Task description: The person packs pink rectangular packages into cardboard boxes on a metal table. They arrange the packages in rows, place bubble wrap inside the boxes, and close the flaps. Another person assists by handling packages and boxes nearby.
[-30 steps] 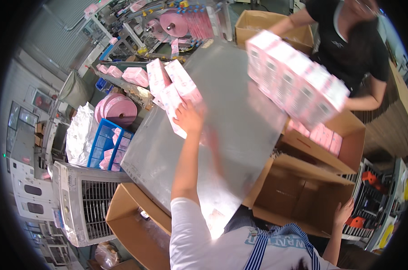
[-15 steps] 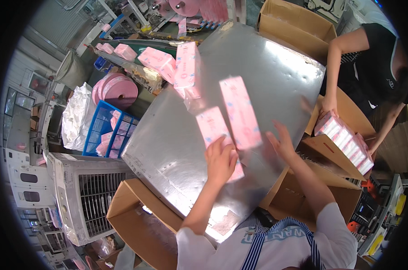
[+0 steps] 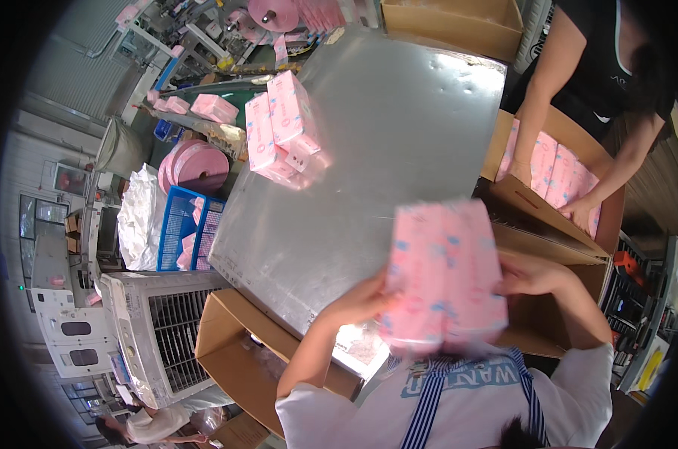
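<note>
Pressed side by side, two pink tissue-like packs [image 3: 444, 273] with blue marks are held up in front of my chest, slightly blurred. My left hand [image 3: 367, 298] grips their left side and my right hand [image 3: 530, 275] grips their right side. Beneath and beyond them spreads the metal table [image 3: 384, 142]. Two more pink packs [image 3: 292, 112] rest together at its far left edge, apart from my hands. An open cardboard box [image 3: 537, 325] stands under my right forearm, partly hidden by it.
At the right, a co-worker's hands [image 3: 578, 213] press on pink packs inside another carton [image 3: 616, 202]. A conveyor [image 3: 238, 138] brings packs from the far left. Another box [image 3: 242, 367] and a grey slatted unit [image 3: 178, 337] stand at left, near a blue basket [image 3: 178, 228].
Both hands have lifted two packs off the table and brought them close to my body. The far-left packs now sit side by side. The co-worker's packs have gone down into the carton.
</note>
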`<move>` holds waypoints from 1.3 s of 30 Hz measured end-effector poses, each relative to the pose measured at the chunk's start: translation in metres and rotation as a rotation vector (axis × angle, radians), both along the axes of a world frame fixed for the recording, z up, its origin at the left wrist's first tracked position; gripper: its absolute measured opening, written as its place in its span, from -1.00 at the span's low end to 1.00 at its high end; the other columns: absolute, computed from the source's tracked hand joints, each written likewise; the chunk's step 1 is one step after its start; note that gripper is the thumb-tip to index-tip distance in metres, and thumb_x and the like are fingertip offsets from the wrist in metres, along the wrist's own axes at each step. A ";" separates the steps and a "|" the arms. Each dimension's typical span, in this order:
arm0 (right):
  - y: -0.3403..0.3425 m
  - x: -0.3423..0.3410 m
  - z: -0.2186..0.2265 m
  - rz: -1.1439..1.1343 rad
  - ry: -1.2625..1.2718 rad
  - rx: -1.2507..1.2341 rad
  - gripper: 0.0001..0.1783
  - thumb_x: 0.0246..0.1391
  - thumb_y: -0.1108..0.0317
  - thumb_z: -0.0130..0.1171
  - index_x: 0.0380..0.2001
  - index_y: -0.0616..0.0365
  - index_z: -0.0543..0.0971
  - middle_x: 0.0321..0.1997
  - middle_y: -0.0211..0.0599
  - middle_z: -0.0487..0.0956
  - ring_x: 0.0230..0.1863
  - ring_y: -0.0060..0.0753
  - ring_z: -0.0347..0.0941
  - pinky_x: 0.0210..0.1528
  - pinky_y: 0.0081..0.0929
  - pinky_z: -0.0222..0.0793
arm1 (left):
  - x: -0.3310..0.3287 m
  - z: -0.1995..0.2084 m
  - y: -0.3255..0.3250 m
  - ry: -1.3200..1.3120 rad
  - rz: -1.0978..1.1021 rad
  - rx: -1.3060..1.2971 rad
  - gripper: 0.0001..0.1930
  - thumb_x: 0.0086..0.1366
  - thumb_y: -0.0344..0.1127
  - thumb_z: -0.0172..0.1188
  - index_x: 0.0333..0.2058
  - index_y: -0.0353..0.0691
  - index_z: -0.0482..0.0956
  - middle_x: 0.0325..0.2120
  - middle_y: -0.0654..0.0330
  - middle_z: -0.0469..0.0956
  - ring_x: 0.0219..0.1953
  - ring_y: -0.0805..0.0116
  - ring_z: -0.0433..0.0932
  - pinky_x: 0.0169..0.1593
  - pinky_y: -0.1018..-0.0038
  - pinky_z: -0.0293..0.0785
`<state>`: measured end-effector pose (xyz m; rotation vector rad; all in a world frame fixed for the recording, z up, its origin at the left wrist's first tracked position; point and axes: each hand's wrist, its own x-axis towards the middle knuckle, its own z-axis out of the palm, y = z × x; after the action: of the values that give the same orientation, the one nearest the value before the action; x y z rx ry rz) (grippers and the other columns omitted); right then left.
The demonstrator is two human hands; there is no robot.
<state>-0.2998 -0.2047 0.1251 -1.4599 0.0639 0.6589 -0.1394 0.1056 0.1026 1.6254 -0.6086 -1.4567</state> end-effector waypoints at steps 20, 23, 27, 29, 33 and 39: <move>0.044 -0.178 -0.465 -0.443 0.370 -0.789 -0.19 -0.23 0.21 0.38 0.15 0.15 0.31 0.13 -0.04 0.43 0.06 -0.13 0.44 0.07 -0.32 0.39 | -0.126 -0.333 -0.168 -0.639 -0.634 0.158 -0.45 0.22 0.03 0.07 0.10 -0.15 0.36 -0.06 -0.03 0.52 -0.11 0.04 0.55 -0.05 0.21 0.47; 0.018 -0.181 -0.449 -0.235 0.580 -0.649 -0.30 -0.16 0.14 0.32 0.08 0.16 0.40 0.09 -0.06 0.46 0.05 -0.10 0.44 0.03 -0.32 0.40 | -0.048 -0.196 -0.172 -0.398 -0.352 -0.085 -0.64 0.19 -0.10 0.18 -0.10 -0.16 0.55 -0.17 0.05 0.59 -0.16 0.15 0.58 -0.09 0.29 0.48; -0.024 -0.101 -0.371 0.319 0.485 -0.663 -0.48 -0.04 0.11 0.24 -0.05 0.18 0.51 -0.01 -0.14 0.54 -0.01 -0.15 0.48 -0.04 -0.33 0.42 | 0.141 -0.145 -0.077 -1.315 0.373 0.205 -0.64 0.09 -0.16 0.18 -0.13 -0.11 0.56 -0.23 0.08 0.58 -0.21 0.08 0.57 -0.16 0.20 0.50; -0.012 -0.042 -0.271 0.242 0.464 -0.501 -0.65 0.10 0.20 0.13 -0.10 0.16 0.55 -0.14 -0.24 0.59 -0.09 -0.31 0.50 -0.06 -0.37 0.42 | 0.236 -0.124 -0.005 -1.641 0.761 0.350 -0.50 0.09 -0.12 0.19 0.03 -0.11 0.47 -0.18 0.08 0.48 -0.08 0.04 0.46 -0.05 0.21 0.41; 0.019 0.070 -0.178 0.147 0.023 -0.114 -0.74 0.20 0.23 0.06 -0.11 0.08 0.57 -0.17 -0.37 0.59 -0.07 -0.42 0.47 -0.02 -0.42 0.40 | 0.306 -0.072 0.039 -1.261 0.613 1.003 0.08 -0.04 0.24 0.25 0.29 -0.29 -0.03 0.01 -0.11 0.39 0.04 -0.05 0.41 0.11 0.26 0.35; 0.085 0.292 -0.107 -0.316 -0.772 -0.972 -0.45 0.09 0.45 -0.01 0.20 -0.08 0.35 0.32 0.02 0.19 0.29 0.09 0.14 0.26 -0.07 0.13 | 0.243 -0.082 0.004 -1.059 0.547 0.784 0.12 -0.04 0.20 0.24 0.30 -0.38 -0.13 0.10 -0.17 0.29 0.06 -0.12 0.38 0.12 0.23 0.36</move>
<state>-0.0081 -0.1195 0.0182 -2.4826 0.0079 -0.3015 0.1040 0.1093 0.0210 2.8945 -0.0514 -0.3094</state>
